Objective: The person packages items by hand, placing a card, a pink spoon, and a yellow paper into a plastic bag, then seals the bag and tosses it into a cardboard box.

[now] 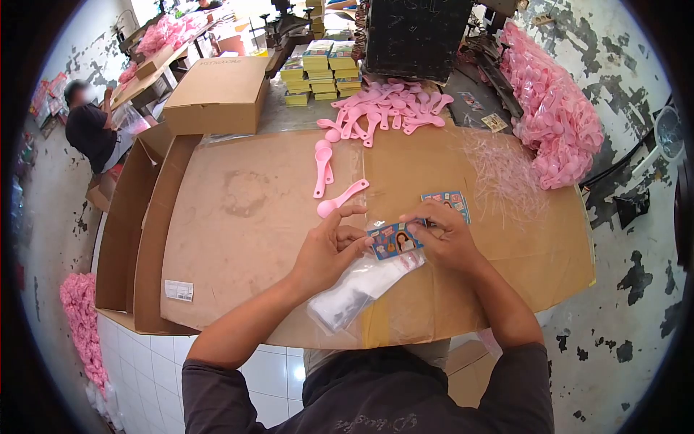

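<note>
Between my two hands is a small blue printed card (394, 241) with pictures on it. My left hand (329, 249) pinches the card's left edge, and my right hand (444, 235) grips its right side from above. Under the card lie clear plastic bags (347, 293) on the cardboard. A second printed card (457, 205) rests just beyond my right hand. Close past my left fingertips is a pink spoon (343, 200), lying at a slant. Farther up, more pink spoons (322, 166) overlap each other.
A heap of pink spoons (390, 108) lies at the back, beside stacked cards (318, 69) and a closed carton (217, 90). Large bagged pink spoons (553, 116) stand at the right near plastic strips (506, 170). An open box (148, 239) borders the left; a person (94, 126) sits beyond.
</note>
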Available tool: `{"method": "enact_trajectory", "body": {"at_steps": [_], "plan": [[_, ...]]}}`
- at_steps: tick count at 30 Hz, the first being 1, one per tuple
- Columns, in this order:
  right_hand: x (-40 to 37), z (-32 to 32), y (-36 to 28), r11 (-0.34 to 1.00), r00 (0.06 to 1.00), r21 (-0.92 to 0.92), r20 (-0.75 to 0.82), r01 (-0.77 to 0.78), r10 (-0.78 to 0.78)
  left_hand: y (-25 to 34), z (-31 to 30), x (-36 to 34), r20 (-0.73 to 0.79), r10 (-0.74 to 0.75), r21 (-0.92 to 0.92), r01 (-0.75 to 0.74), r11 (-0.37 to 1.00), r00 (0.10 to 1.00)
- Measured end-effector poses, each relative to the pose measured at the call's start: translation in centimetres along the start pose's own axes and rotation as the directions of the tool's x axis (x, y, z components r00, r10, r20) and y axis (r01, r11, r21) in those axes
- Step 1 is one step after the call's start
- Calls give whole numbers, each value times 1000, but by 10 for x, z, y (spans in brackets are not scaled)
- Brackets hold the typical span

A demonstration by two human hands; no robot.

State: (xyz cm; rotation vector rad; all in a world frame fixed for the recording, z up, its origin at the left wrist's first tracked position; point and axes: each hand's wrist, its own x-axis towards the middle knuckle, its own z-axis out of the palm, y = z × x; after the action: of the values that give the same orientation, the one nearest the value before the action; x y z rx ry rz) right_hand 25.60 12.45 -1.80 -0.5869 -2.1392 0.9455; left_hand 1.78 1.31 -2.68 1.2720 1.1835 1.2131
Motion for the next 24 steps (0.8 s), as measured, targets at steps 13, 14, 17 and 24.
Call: {"method": "enact_trajectory", "body": {"at_steps": [13, 14, 17, 24], "plan": [[6, 2, -3, 994, 988, -26, 112, 108, -105, 1, 2, -4, 68, 76, 144, -85, 986, 995], [6, 7, -3, 989, 981, -20, 132, 148, -144, 1, 2, -4, 88, 76, 173, -90, 981, 993], [2, 14, -27, 981, 974, 60, 148, -185, 174, 6, 4, -7, 116, 60, 213, -84, 974, 991], [0, 19, -10, 935, 967, 253, 126, -249, 224, 12, 4, -8, 90, -22, -10, 23, 1000, 996]]}}
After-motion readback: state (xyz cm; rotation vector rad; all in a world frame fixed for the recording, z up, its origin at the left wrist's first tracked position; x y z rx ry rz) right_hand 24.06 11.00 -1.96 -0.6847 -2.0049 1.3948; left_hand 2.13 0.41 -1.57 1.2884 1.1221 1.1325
